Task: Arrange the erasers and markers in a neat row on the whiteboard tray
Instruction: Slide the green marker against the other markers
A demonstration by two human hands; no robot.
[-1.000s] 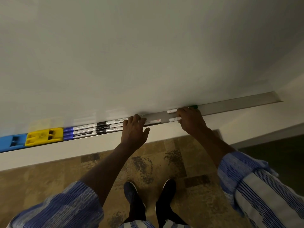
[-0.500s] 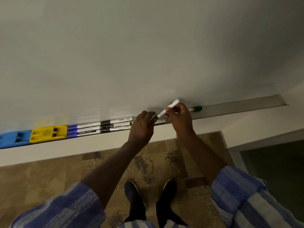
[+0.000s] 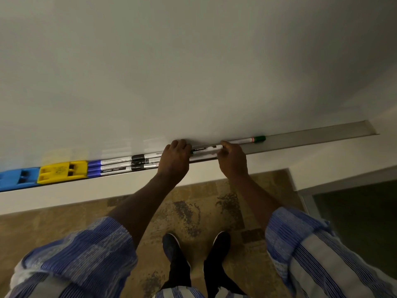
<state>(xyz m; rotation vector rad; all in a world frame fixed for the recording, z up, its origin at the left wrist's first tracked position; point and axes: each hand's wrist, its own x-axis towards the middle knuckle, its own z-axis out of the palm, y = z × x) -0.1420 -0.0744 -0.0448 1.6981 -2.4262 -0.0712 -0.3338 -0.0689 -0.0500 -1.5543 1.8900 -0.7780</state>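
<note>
Placement step: left hand (image 3: 174, 161) and right hand (image 3: 233, 161) pinch opposite ends of a green marker (image 3: 207, 147) just above the whiteboard tray (image 3: 311, 137); next, lay it flush beside the black markers (image 3: 142, 162).

Blue eraser (image 3: 16, 179), yellow eraser (image 3: 62, 171), purple and black markers (image 3: 120, 164) end-to-end along tray (image 3: 311, 138); green-capped marker (image 3: 251, 140) apart.

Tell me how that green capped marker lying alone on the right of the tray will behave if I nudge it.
The green-capped marker looks round and slim, so it would probably roll, though the whiteboard tray seems shaped to catch it. Its hard, straight barrel suggests it stays stiff. It is likely light and should slide easily on the smooth metal.
</note>
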